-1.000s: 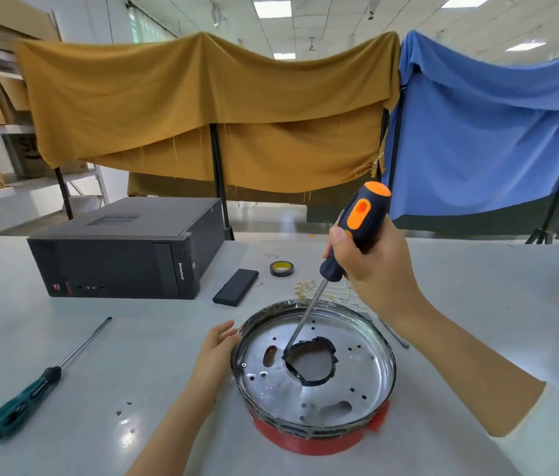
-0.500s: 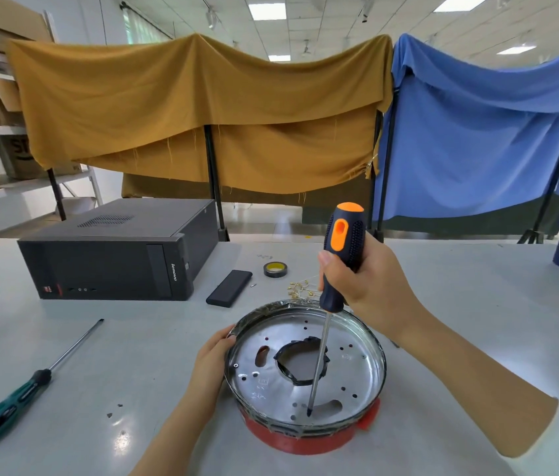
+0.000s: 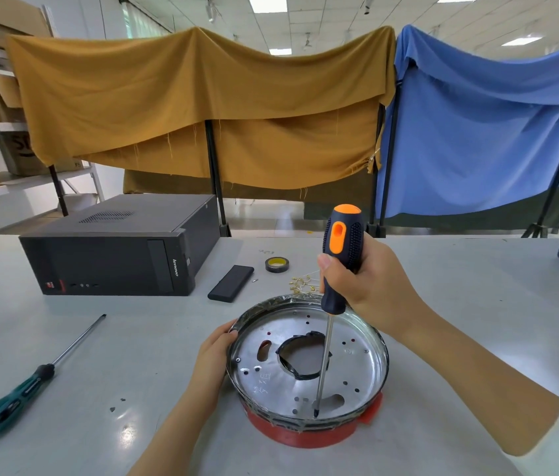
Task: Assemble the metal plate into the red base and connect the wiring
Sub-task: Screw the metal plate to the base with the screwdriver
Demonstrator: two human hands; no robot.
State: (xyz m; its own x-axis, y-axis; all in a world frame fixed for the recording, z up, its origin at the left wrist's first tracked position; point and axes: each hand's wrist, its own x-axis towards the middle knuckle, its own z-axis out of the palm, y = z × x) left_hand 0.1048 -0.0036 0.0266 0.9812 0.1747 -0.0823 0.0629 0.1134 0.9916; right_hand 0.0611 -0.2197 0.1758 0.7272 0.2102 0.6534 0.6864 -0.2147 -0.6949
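Your right hand (image 3: pixel 370 280) wraps its grip around the black-and-orange handle of a screwdriver (image 3: pixel 339 255), fingers curled round it and thumb pressed on the side facing you. The tool stands almost upright, and its shaft runs down across the plate's central opening to a tip that sits at the plate's near edge, just beside an oblong slot.

The metal plate (image 3: pixel 309 359) lies seated in the red base (image 3: pixel 305 432), shiny face up; only the near wall of the base and a small red tab on its right show below the plate's rim. Both rest on the grey worktop (image 3: pixel 133 355), directly in front of you.

Your left hand (image 3: pixel 214 355) cups the plate's left rim, fingers bent against the outer wall. Whether the fingertips hook over the rim I cannot tell.

Left of the plate and well apart from it, a green-handled screwdriver (image 3: pixel 17 396) lies flat, its shaft pointing away from you. A few dark specks, too small to identify, lie between it and the plate. Beyond the plate, to the left, sits a black computer case (image 3: pixel 120 249). Closer to the plate's far rim are a flat black rectangular block (image 3: pixel 231 283), a roll of tape (image 3: pixel 277 264) and a scatter of small brass-coloured parts (image 3: pixel 302 283).
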